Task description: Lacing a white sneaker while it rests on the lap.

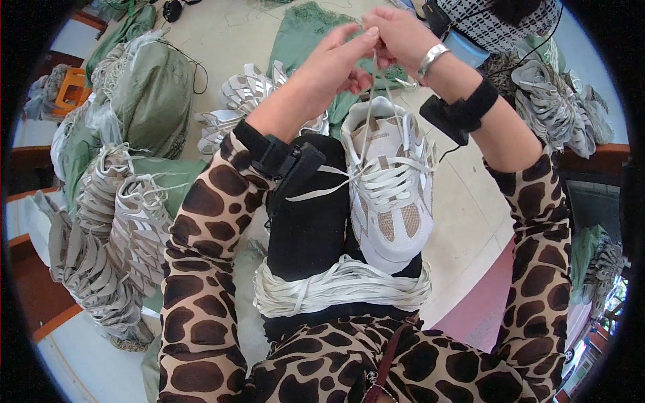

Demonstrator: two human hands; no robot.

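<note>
A white and beige shoe upper (pixel 393 215) lies over my thighs with its toe toward me, its laces partly threaded in a crisscross. From its tongue area a pale lace (pixel 370 124) runs up taut to my fingers, past the heel collar. My left hand (pixel 339 60) pinches near the top of that lace, thumb and forefinger together. Fingers curled, my right hand (pixel 393 35) meets the left fingertips and closes on the lace too; the exact grip is partly hidden. Another loose lace end (pixel 319 191) trails left across my dark trouser leg.
A bundle of white laces (pixel 336 289) lies across my lap. Stacked shoe uppers (pixel 111 248) fill the left side, beside a green sack (pixel 151 97). More uppers (pixel 248 94) lie ahead on the floor near green cloth (pixel 302 33), and others (pixel 554 101) hang at right.
</note>
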